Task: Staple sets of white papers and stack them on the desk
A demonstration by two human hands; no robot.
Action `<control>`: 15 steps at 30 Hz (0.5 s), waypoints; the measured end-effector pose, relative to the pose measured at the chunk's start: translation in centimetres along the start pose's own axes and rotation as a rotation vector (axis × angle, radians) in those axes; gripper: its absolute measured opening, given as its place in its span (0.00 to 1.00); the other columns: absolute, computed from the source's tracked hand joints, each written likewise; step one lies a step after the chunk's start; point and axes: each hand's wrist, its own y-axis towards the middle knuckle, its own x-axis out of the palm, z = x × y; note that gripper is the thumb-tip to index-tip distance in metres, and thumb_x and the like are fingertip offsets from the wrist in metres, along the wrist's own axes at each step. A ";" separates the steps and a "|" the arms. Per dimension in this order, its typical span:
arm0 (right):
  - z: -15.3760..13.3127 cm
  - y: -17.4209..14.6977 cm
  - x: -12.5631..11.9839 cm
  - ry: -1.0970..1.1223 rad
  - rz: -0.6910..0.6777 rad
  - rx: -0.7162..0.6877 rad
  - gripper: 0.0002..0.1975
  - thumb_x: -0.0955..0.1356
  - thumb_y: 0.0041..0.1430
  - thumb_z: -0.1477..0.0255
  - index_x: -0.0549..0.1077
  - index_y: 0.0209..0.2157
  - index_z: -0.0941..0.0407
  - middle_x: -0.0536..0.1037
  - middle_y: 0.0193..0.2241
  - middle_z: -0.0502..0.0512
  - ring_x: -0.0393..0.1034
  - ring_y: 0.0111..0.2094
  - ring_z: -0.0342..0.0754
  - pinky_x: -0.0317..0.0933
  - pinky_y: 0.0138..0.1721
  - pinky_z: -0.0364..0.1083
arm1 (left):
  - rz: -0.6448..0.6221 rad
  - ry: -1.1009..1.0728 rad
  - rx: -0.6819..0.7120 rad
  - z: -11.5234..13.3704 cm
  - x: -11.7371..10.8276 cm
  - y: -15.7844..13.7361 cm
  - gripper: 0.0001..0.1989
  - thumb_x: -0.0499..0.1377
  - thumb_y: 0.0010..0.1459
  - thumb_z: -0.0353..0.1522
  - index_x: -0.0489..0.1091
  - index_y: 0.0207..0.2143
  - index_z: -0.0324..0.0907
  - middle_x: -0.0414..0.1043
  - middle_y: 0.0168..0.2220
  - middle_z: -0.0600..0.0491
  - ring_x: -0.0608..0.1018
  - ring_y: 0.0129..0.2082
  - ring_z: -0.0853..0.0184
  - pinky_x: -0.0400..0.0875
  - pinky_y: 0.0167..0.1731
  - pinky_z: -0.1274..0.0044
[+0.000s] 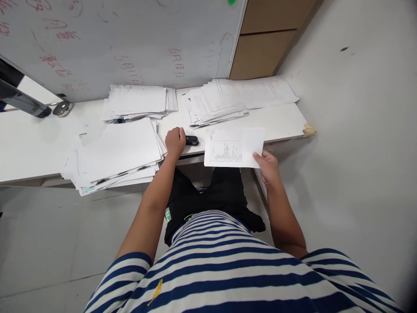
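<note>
stapler (192,140) lies on the white desk (32,148) near its front edge, a small dark body with its long axis running left to right, its left end under our left hand (175,141). starting nearest us, our striped shirt and dark shorts fill the bottom of the view. then our right hand (269,165) pinches the lower right corner of a printed sheet (233,147), thumb on top, the sheet lying partly on the desk just to the right of the stapler. our left hand is curled into a loose fist, knuckles up, fingers pressed together on the stapler's left end, so the left is the nearer hand by far. just left sits a fanned near stack (117,152) of paper. farther back lie a left rear stack (140,102) and a right rear stack (228,100), below the whiteboard (130,39).
</note>
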 end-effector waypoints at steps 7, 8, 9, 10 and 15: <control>-0.5 -0.3 1.7 0.021 -0.014 0.019 0.21 0.76 0.47 0.58 0.79 0.40 0.54 0.84 0.38 0.54 0.79 0.41 0.53 0.72 0.50 0.55 | -0.006 -0.015 0.003 0.1 -0.1 -0.2 0.19 0.41 0.71 0.40 0.66 0.32 0.46 0.72 0.35 0.46 0.73 0.42 0.57 0.61 0.39 0.68; -0.7 -0.1 2.3 0.025 -0.016 0.018 0.21 0.76 0.46 0.57 0.78 0.41 0.54 0.84 0.39 0.54 0.79 0.42 0.54 0.72 0.50 0.55 | -0.008 -0.012 0.002 0.2 -0.2 -0.2 0.19 0.41 0.71 0.40 0.66 0.32 0.46 0.72 0.35 0.46 0.73 0.42 0.57 0.61 0.40 0.68; -1.0 0.1 2.9 0.028 -0.023 0.013 0.22 0.76 0.46 0.57 0.78 0.41 0.53 0.84 0.40 0.54 0.79 0.43 0.54 0.72 0.50 0.55 | -0.010 -0.011 -0.001 0.2 -0.2 -0.2 0.19 0.41 0.71 0.40 0.66 0.32 0.46 0.72 0.35 0.46 0.73 0.42 0.57 0.62 0.40 0.68; -1.3 0.3 3.7 0.031 -0.037 0.006 0.22 0.76 0.47 0.56 0.78 0.41 0.53 0.84 0.41 0.55 0.78 0.44 0.55 0.72 0.50 0.55 | -0.012 -0.013 -0.003 0.2 -0.2 -0.2 0.20 0.41 0.71 0.40 0.67 0.33 0.46 0.72 0.35 0.46 0.73 0.43 0.57 0.62 0.41 0.68; -3.3 3.2 9.6 0.020 -0.216 -0.040 0.25 0.74 0.49 0.51 0.76 0.43 0.53 0.82 0.43 0.56 0.76 0.48 0.55 0.72 0.49 0.54 | -0.093 -0.032 -0.005 -0.4 0.1 0.1 0.11 0.50 0.66 0.38 0.71 0.37 0.45 0.74 0.40 0.44 0.74 0.48 0.53 0.65 0.46 0.65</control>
